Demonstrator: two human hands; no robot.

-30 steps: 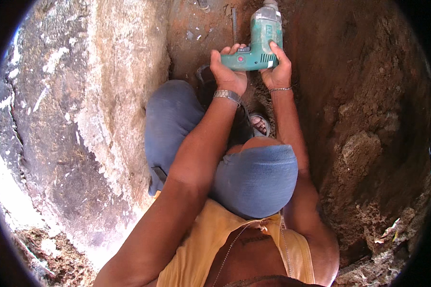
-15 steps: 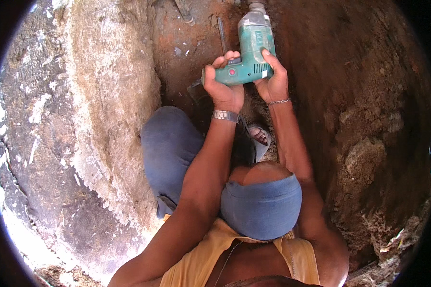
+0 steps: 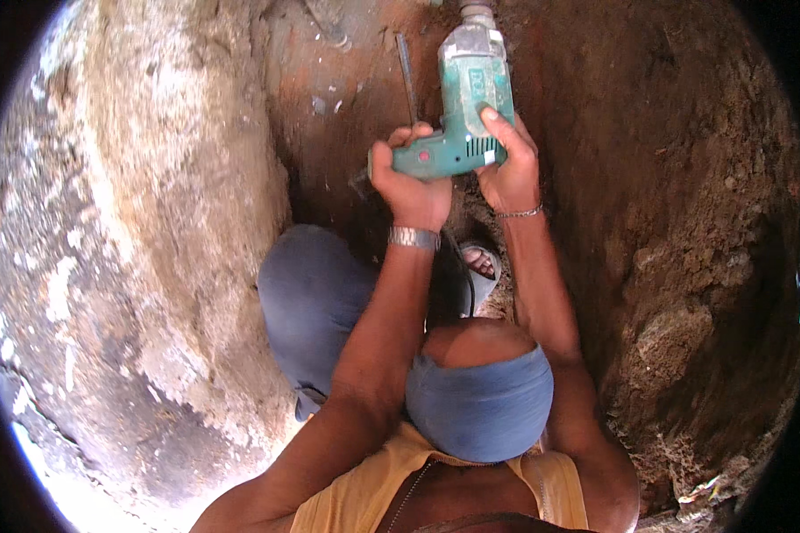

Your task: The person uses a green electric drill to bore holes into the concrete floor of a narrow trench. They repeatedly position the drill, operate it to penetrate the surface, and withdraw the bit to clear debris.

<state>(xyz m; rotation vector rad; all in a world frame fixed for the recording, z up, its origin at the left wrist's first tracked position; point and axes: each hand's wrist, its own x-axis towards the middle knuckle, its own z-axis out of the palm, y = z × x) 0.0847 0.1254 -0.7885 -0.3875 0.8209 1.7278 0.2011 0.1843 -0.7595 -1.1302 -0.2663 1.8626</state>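
Observation:
A green power drill [image 3: 476, 89] with a scuffed grey front housing points away from me, its chuck at the upper edge of the picture. Round its handle, which sticks out to the left, my left hand [image 3: 415, 197] is closed, fingers curled over the far side where the trigger sits. My right hand [image 3: 513, 173] grips the rear of the drill's body, thumb on top and the other fingers mostly hidden beneath. Whatever the drill's tip touches lies out of view. A dark cord [image 3: 464, 271] runs down between my forearms.
Rough, pale, paint-flecked rock or wall [image 3: 187, 222] rises at the left. Brown earth [image 3: 676, 266] banks up at the right. A thin metal rod [image 3: 405, 75] stands beyond my left hand. My bent knees and one sandalled foot [image 3: 481, 264] are below the drill.
The view has shifted slightly, so my hands and knees sit lower in the picture. My left fingers now cover the trigger area that showed before. Both hands keep hold of the drill.

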